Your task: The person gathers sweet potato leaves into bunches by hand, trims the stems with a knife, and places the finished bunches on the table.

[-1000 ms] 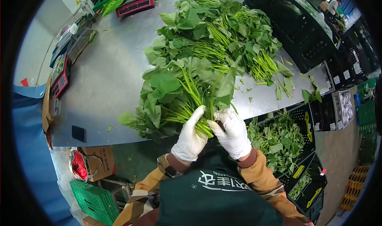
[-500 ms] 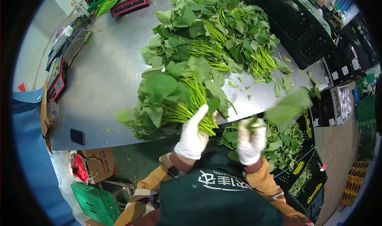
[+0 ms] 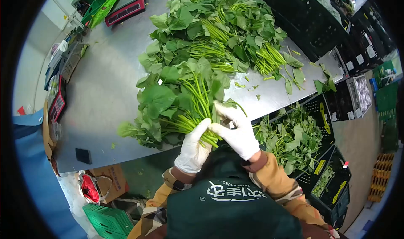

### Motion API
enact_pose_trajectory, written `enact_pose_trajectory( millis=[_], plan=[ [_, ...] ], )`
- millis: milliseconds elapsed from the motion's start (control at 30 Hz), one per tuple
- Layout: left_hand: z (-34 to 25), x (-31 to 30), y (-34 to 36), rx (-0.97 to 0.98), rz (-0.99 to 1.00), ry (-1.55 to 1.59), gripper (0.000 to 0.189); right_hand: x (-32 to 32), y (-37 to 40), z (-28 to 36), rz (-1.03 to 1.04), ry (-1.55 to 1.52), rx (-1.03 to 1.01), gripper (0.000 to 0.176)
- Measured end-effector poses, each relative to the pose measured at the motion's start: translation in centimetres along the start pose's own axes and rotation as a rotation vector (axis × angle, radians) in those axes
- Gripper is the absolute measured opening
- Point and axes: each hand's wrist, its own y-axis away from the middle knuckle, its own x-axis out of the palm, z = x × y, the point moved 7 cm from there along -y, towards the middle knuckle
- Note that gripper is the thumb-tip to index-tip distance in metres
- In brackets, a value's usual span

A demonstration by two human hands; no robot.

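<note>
My left hand point(image 3: 194, 151), in a white glove, is closed round the stem ends of a bunch of leafy greens point(image 3: 162, 102) at the table's front edge. Its leaves fan out to the left and away from me. My right hand point(image 3: 239, 133), also gloved in white, grips the stems from the right side, thumb close to the left thumb. Behind the bunch lies a large pile of the same greens point(image 3: 223, 33), stems and broad leaves mixed. Short stem pieces point(image 3: 240, 85) are scattered to its right on the metal table point(image 3: 101, 87).
Below the table's right edge stands a black crate of loose greens point(image 3: 294, 136), with a second black crate point(image 3: 326, 188) nearer me. A large black crate point(image 3: 294, 20) stands at the back right. Red scales point(image 3: 125, 11) are at the back left, and a phone point(image 3: 83, 155) lies front left.
My right hand has come from over the crate, where it held a loose leaf, to the bunch's stems. The left hand keeps its grip. The view has shifted slightly.
</note>
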Motion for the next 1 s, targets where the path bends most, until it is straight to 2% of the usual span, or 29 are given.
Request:
enact_pose_trajectory(
  millis=[33, 100, 133, 200, 267, 300, 333, 400, 467, 500, 533, 600, 700, 733, 767, 867, 933, 1000],
  plan=[
    [-0.5, 0.0, 0.4, 0.017, -0.079, -0.034, 0.032, -0.2, 0.0, -0.1, -0.011, -0.078, 0.034, 0.044],
    [-1.3, 1.3, 1.1, 0.016, -0.068, -0.074, 0.033, -1.2, 0.2, -0.3, -0.024, -0.227, 0.101, 0.03],
    [-1.6, 1.5, 1.4, 0.013, -0.067, -0.091, 0.034, -2.6, 0.1, -0.9, -0.114, -0.198, -0.01, 0.023],
    [-2.9, 1.3, 1.7, 0.027, -0.03, -0.143, 0.04, -5.9, 0.5, -5.2, -0.112, -0.058, 0.296, 0.029],
    [-5.0, 1.5, 3.0, 0.136, 0.046, -0.056, 0.038, -8.7, 0.4, -6.6, 0.124, 0.38, 0.44, 0.034],
    [-6.3, 2.4, 3.8, 0.217, 0.045, -0.052, 0.037, -9.7, -0.3, -5.4, 0.167, 0.783, 0.305, 0.039],
    [-8.0, 3.5, 4.8, 0.423, 0.029, -0.114, 0.036, -10.2, -1.4, -4.2, 0.034, 0.992, 0.152, 0.038],
    [-10.2, 4.6, 5.6, 0.585, 0.149, -0.153, 0.043, -9.8, -3.7, -3.6, -0.11, 0.761, -0.027, 0.043],
    [-11.8, 5.9, 6.2, 0.583, 0.263, -0.177, 0.048, -8.3, -7.6, -5.1, -0.15, 0.634, -0.056, 0.039],
    [-12.1, 5.8, 6.3, 0.588, 0.229, -0.164, 0.048, -7.3, -9.5, -5.0, -0.171, 0.569, -0.073, 0.037],
    [-11.9, 5.7, 6.2, 0.534, 0.244, -0.094, 0.047, -6.4, -11.0, -3.6, -0.253, 0.764, -0.231, 0.027],
    [-11.4, 5.1, 6.0, 0.422, 0.274, 0.041, 0.045, -4.9, -13.5, -5.0, -0.217, 0.937, -0.233, 0.02],
    [-10.1, 3.3, 5.9, 0.33, 0.285, 0.224, 0.035, -4.1, -14.2, -5.9, 0.006, 1.05, -0.044, 0.015],
    [-9.7, 2.6, 5.8, 0.309, 0.279, 0.267, 0.033, -4.4, -13.4, -4.1, 0.021, 0.988, -0.016, 0.014],
    [-9.4, 2.1, 5.7, 0.299, 0.224, 0.28, 0.027, -4.9, -13.0, -3.9, -0.009, 0.931, -0.042, 0.015],
    [-9.4, 1.7, 5.5, 0.363, -0.025, 0.155, 0.025, -6.0, -12.9, -3.3, -0.143, 0.839, -0.106, 0.019],
    [-9.1, 1.8, 5.0, 0.306, 0.122, 0.183, 0.023, -5.4, -14.0, -3.7, -0.152, 0.893, -0.174, 0.023],
    [-8.8, 2.5, 5.0, 0.244, 0.216, 0.228, 0.023, -4.0, -15.0, -6.0, 0.025, 1.11, -0.021, 0.023]
  ],
)
